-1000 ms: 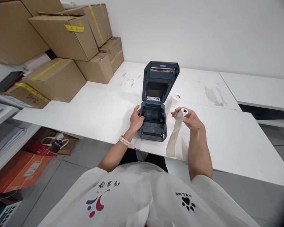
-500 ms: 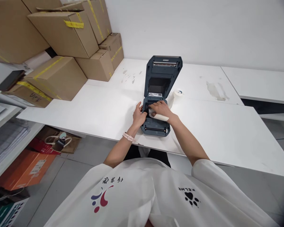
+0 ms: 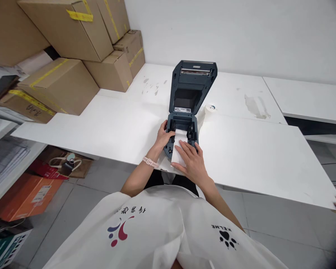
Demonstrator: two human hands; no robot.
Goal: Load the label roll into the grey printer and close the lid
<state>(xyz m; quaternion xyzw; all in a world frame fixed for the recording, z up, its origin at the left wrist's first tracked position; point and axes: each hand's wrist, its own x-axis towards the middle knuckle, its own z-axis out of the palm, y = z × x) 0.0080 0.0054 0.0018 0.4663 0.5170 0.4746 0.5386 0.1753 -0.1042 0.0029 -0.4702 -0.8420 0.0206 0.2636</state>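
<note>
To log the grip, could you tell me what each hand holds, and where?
The left hand grips the printer by its base's left edge. The right hand lies flat on the paper strip, gripping nothing.

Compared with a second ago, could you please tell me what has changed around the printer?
The right hand carried the paper roll from beside the printer into its bay, let go, and now presses flat on the strip pulled out toward the person. The left hand keeps holding the printer's left side; lid open, spare roll unmoved.
</note>
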